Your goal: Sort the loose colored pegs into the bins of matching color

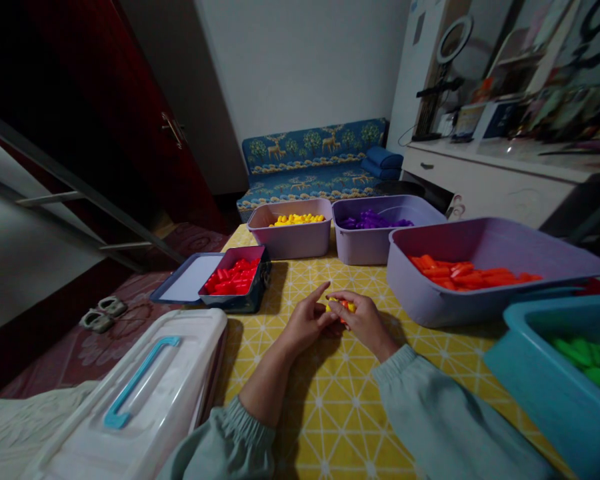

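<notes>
My hands (335,320) meet above the yellow patterned tablecloth (300,427). My left hand (307,321) presses its thumb against a small yellow plastic piece (331,308), with the index finger raised. My right hand (364,321) curls around an orange plastic piece (347,305), partly hidden by my fingers. The two pieces touch, and I cannot see how they fit. Nearest my hands stand a dark tray of red pieces (235,280) on the left and a lilac tub of orange pieces (480,273) on the right.
Beyond stand lilac tubs of yellow pieces (290,243) and purple pieces (375,230). A teal tub of green pieces (555,373) sits at the right front. A white lidded box (140,393) stands at the left table edge, with a patterned sofa (310,160) behind.
</notes>
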Available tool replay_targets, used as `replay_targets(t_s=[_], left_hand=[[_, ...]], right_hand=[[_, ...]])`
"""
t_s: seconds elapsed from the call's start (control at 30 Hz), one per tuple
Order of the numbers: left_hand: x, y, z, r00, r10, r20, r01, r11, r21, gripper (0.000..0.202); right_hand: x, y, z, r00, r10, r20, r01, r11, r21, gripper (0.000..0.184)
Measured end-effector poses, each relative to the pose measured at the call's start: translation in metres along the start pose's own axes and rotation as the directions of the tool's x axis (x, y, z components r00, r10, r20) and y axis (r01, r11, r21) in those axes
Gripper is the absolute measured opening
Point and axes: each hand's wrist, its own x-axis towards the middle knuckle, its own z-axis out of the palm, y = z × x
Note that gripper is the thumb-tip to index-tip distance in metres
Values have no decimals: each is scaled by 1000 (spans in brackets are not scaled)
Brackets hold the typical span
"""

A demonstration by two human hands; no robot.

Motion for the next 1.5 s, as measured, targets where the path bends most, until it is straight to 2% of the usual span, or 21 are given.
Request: replay_targets(t_s=[0.1,0.2,0.27,0.37,0.5,0.63,0.9,1.0,1.1,1.17,1.27,1.3,1.33,1.37,1.4,1.43,1.47,1.5], left_hand=[[1,-2,-3,997,45,-65,-39,995,88,95],[3,-3,-5,971,161,-178,-129,976,178,76],[5,-2,-6,952,207,-225,-166,968,189,63],[6,0,-7,937,217,-275,-177,970,165,53],[7,2,-9,911,224,-345,-179,971,158,46],[8,0,-11,904,249,-349,-178,959,222,34],[11,-10,-13,919,173,-355,-114,977,180,32],[12,-11,-13,914,168,-370,-100,975,196,27],[11,-9,-14,906,200,-374,-113,963,244,22],[11,-7,-14,904,223,-364,-125,953,275,19],[11,-7,-15,904,239,-355,-125,941,316,16],[11,-8,-14,904,238,-356,-119,938,326,16],[11,-9,-14,904,232,-358,-110,937,330,16],[12,-10,-14,907,222,-358,-99,938,331,18],[12,-11,-13,911,211,-356,-90,940,328,21],[13,-11,-13,915,201,-351,-82,942,326,23],[13,-12,-13,917,196,-346,-78,942,326,24],[13,-12,-13,918,197,-344,-78,941,330,24]], right_hand=[[-2,-3,1,998,59,24,-59,998,5,27],[-4,-6,2,986,161,49,-164,985,56,27],[-4,-5,3,981,185,55,-189,978,86,27],[-4,-1,4,977,199,77,-206,974,96,26],[-4,3,4,989,125,81,-123,992,-26,21],[-5,1,3,995,54,89,-42,990,-132,18],[-1,6,3,999,-36,36,40,989,-144,23],[-1,1,4,998,-52,46,60,982,-182,20],[-2,-17,2,978,24,207,27,971,-238,20],[4,-33,1,928,63,366,47,957,-285,20],[33,-63,0,840,62,540,170,913,-370,22],[49,-73,1,829,71,555,186,900,-394,23],[66,-82,3,837,70,543,180,902,-393,24],[84,-91,5,871,54,488,145,921,-361,28],[101,-98,8,926,33,375,84,953,-290,32],[115,-104,11,977,0,212,35,986,-165,35],[126,-107,14,998,-12,64,14,999,-37,38],[132,-108,18,999,0,-54,5,997,82,39]])
